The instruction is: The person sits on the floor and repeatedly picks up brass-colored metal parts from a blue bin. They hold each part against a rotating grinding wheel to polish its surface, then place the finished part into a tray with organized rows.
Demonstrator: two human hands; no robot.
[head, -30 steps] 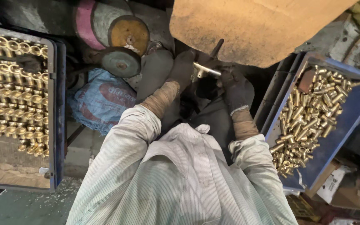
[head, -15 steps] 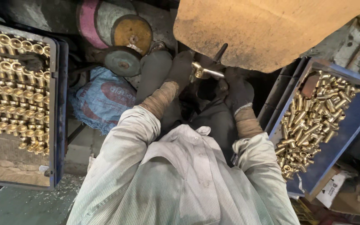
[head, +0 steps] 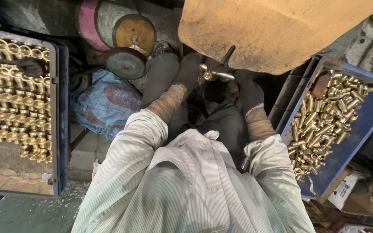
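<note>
Both my hands wear dark gloves and meet just under a large dusty tan machine cover (head: 277, 30). My left hand (head: 191, 71) and my right hand (head: 247, 92) together grip a small brass fitting (head: 210, 74) with a shiny stem that points right. The fitting sits close to the cover's lower edge, next to a dark rod (head: 228, 55). Tan cuffs wrap both wrists, and striped pale sleeves fill the lower middle of the view.
A blue crate (head: 59, 129) on the left holds several rows of brass fittings. Another blue crate (head: 359, 142) on the right holds a loose heap of brass parts. Round polishing wheels (head: 126, 62) and a blue sack (head: 109, 101) lie beyond my left arm.
The hands and the brass fitting have shifted slightly; the fitting has turned a little in my grip and stays under the cover's edge.
</note>
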